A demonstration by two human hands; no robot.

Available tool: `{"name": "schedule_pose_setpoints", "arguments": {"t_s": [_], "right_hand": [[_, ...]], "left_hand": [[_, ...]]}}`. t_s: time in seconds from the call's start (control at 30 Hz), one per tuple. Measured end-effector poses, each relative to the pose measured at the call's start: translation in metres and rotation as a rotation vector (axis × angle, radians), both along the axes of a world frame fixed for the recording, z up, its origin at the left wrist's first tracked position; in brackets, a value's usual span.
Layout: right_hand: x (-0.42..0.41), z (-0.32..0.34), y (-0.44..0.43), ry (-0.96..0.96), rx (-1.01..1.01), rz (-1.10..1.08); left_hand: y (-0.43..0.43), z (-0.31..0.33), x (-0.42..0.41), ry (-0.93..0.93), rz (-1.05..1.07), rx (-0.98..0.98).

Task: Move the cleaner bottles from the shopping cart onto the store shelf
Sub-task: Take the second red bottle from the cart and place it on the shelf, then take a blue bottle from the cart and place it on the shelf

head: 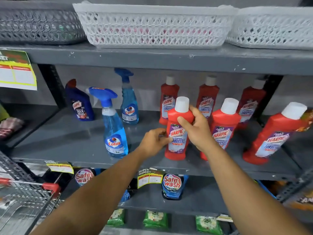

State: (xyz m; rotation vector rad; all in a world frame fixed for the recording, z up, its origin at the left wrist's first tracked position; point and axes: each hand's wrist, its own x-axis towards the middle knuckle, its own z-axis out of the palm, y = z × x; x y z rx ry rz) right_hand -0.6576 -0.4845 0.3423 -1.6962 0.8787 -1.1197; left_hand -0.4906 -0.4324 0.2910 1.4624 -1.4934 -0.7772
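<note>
Hands (pixel 176 133) gripping red Harpic bottle (pixel 177 133), upright on grey shelf (pixel 67 138).

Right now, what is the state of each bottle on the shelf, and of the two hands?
held red bottle, upright, capped, base at the shelf.
right hand, grips its shoulder.
left hand, curled fingertips steady its left side.
neighbouring red bottle, standing, capped.
front spray bottle, upright, trigger head on.
rear spray bottle, upright, trigger head on.
blue Harpic bottle, upright, red cap on.
</note>
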Motion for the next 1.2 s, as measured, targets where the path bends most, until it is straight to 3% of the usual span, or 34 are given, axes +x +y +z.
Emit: {"name": "schedule_pose_setpoints", "arguments": {"t_s": [0.1, 0.17, 0.27, 0.33, 0.4, 0.57, 0.73, 0.87, 1.03, 1.2], "right_hand": [[-0.002, -0.001, 0.005, 0.000, -0.036, -0.009], [0.002, 0.004, 0.016, 0.000, -0.153, -0.166], [0.012, 0.018, 0.040, -0.095, -0.632, -0.469], [0.028, 0.023, 0.058, -0.199, -0.869, -0.415], [0.053, 0.017, 0.080, -0.204, -0.922, -0.230], [0.147, -0.028, 0.140, -0.022, -0.697, 0.317], [0.266, -0.060, 0.207, 0.180, -0.529, 0.815], [0.366, -0.087, 0.263, 0.499, -0.340, 1.076], [0.476, -0.163, 0.336, 0.962, 0.020, 1.323], [0.522, -0.260, 0.388, 1.331, 0.007, 1.472]], "left_hand": [[0.005, -0.002, 0.003, -0.032, -0.023, 0.023], [0.018, -0.003, 0.014, -0.044, 0.030, 0.055], [0.051, 0.000, 0.048, -0.120, 0.146, -0.015], [0.087, 0.004, 0.082, -0.129, 0.239, -0.069], [0.130, 0.008, 0.121, -0.110, 0.358, -0.108], [0.264, 0.009, 0.229, 0.000, 0.786, -0.088], [0.406, -0.041, 0.308, 0.060, 1.126, 0.210], [0.489, -0.121, 0.344, 0.181, 1.325, 0.564], [0.559, -0.223, 0.338, 0.435, 1.343, 0.923], [0.587, -0.297, 0.325, 0.623, 1.149, 1.092]]}}
